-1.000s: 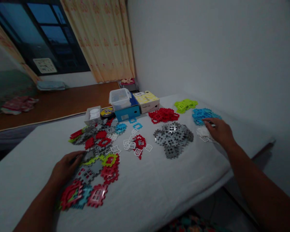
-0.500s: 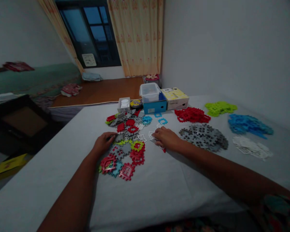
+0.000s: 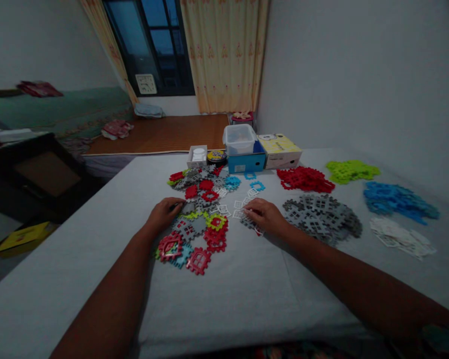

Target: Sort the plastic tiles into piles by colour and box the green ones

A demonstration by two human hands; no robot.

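Observation:
My left hand [image 3: 165,214] is at the left edge of a mixed heap of interlocking plastic building pieces, its fingers curled together; what they hold, if anything, is hidden. Close by are grey notched pieces [image 3: 198,225], a lime-green one [image 3: 216,222] and red ones [image 3: 198,261]. Right of the heap, my right hand [image 3: 265,215] reaches low over the sheet with its fingers pinched at a white square frame piece [image 3: 238,214]. Partly under that hand lie a grey piece [image 3: 248,224] and a bit of red. More white frames [image 3: 223,210] lie between the hands.
Sorted piles on the right are red [image 3: 305,179], lime green [image 3: 351,171], grey [image 3: 322,217], blue [image 3: 398,200] and white [image 3: 402,237]. At the back stand a blue box [image 3: 247,163] with a clear container [image 3: 239,139], a yellow box [image 3: 279,149] and a round tin [image 3: 217,158].
The view has shifted, so most things appear farther right. My right hand's fingertips stay at the white frames, and my left hand remains by the heap's left edge.

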